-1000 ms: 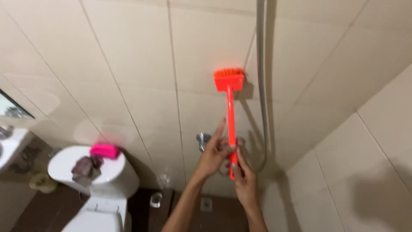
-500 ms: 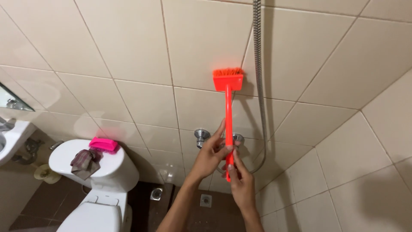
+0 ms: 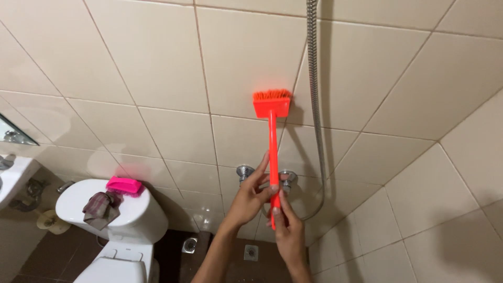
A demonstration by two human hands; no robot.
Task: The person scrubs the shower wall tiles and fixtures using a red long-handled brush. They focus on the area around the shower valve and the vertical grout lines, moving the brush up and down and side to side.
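We hold the orange brush [image 3: 272, 152] with both hands: our left hand [image 3: 250, 195] and right hand [image 3: 287, 230] each have a tight grip on its handle. Its bristly head sits high above our grip, pressed on the wall tiles [image 3: 157, 68] beside the shower hose [image 3: 314, 105].

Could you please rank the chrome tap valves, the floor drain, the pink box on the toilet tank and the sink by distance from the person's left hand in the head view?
From the left hand:
1. Chrome tap valves, on the wall just above.
2. Floor drain, below.
3. Pink box, leftward on the toilet tank.
4. Sink, far left edge.
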